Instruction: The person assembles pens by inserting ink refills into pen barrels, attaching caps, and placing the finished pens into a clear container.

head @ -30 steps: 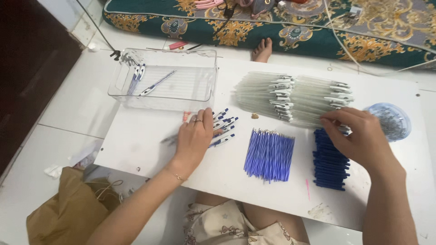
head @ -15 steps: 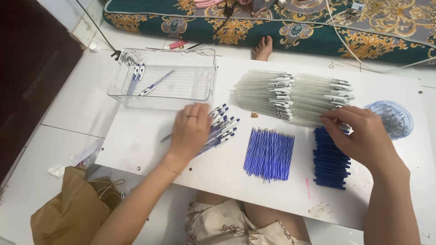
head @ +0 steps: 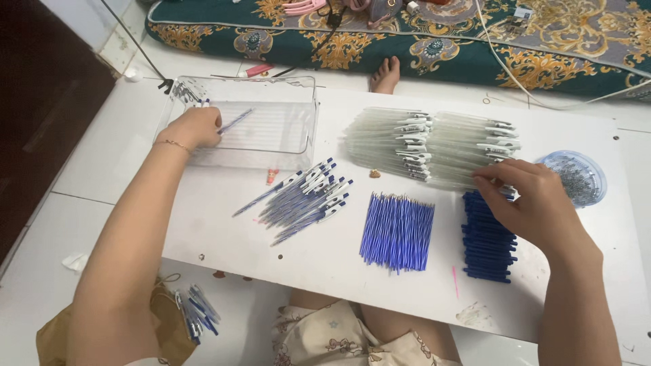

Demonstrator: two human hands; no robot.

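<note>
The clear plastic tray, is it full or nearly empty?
Nearly empty: the clear tray shows bare bottom, with one pen by the left hand.

Bright, even daylight, soft shadows, sharp focus, slight wide-angle bending at edges.

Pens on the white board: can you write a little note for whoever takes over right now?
Left hand: inside the clear plastic tray, grip on a pen.
Right hand: fingers on the near edge of the clear pen barrels, above the dark blue parts.
Done: a pile of assembled pens lies mid-board; one pen lies in the tray.
Left: the blue refills, the barrels, the dark blue parts and the small bits in the round blue dish remain unassembled.
</note>
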